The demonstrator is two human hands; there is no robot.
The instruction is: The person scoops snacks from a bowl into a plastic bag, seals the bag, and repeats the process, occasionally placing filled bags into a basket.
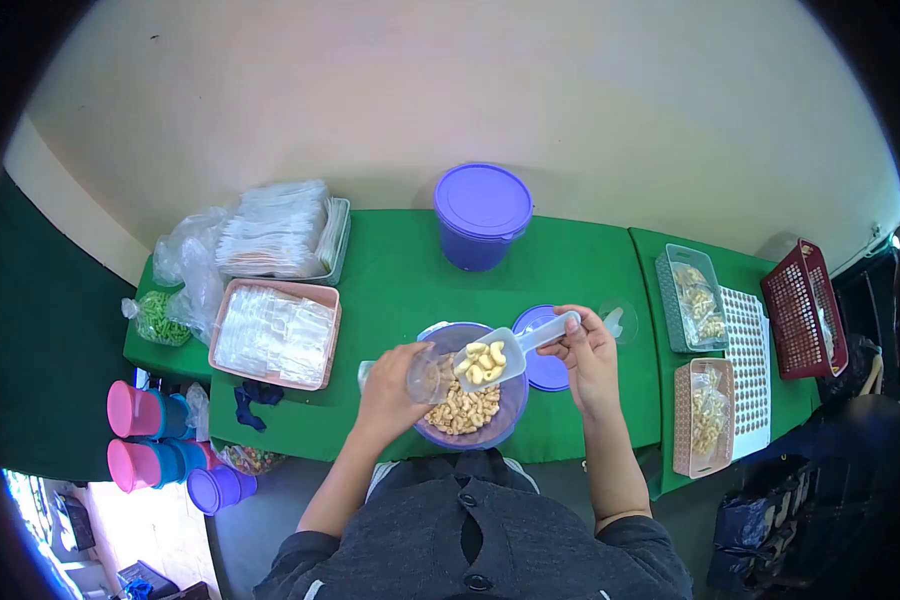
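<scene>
Translucent scoop (516, 355) holding pale curved nuts (484, 363), centre of frame, above an open purple tub (517, 406) of nuts; clear cup (427, 378) at its left

Scoop (499, 356) of translucent, smooth plastic

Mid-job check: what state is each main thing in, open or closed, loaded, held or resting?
Scoop, in right hand, loaded with cashews
Cup, in left hand, contents unclear
Near tub, open, nuts inside
Far tub, lid on, upright
Loose lid, off, on the table
Left pink basket, open, loaded with bags
Red basket, open, contents unclear
</scene>
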